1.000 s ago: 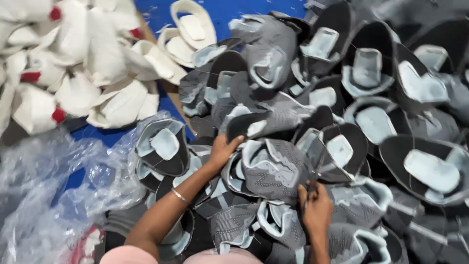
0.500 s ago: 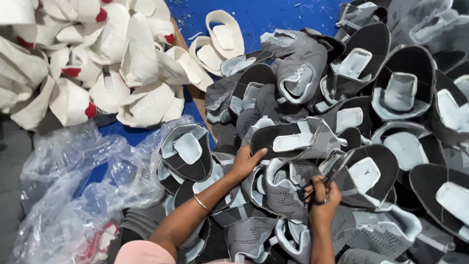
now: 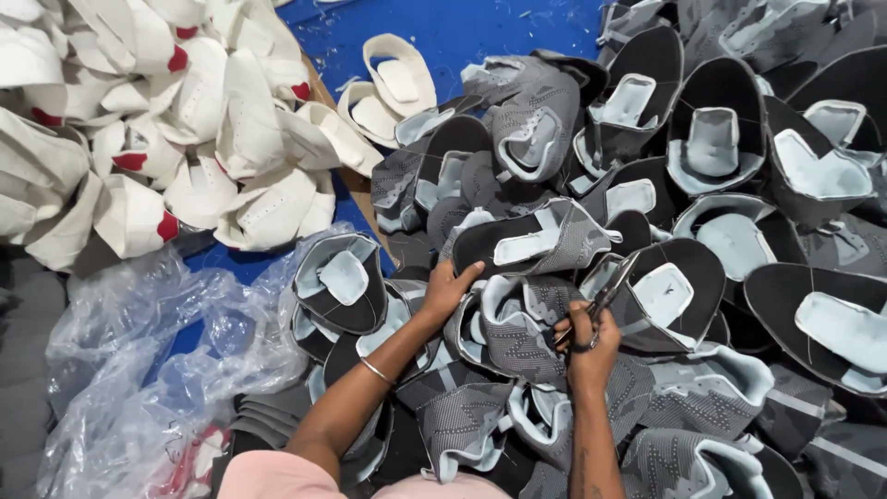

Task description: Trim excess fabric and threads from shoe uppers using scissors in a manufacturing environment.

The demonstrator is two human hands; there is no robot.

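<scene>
Gripping small scissors (image 3: 599, 305) in my right hand (image 3: 584, 346), my left hand (image 3: 447, 288) spread flat on one grey shoe upper (image 3: 517, 319), countless uppers beyond it look untrimmed.

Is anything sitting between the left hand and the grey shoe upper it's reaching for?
Nothing visible: the left hand already rests on the grey shoe upper, fingers at its edge. The right hand holds small scissors just beside it.

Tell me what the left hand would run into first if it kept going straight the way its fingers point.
The left hand points up and slightly right in the picture. Its fingers already lie at the edge of a dark grey shoe upper with a pale lining, so that upper would likely be met first, though depth is unclear.
</scene>
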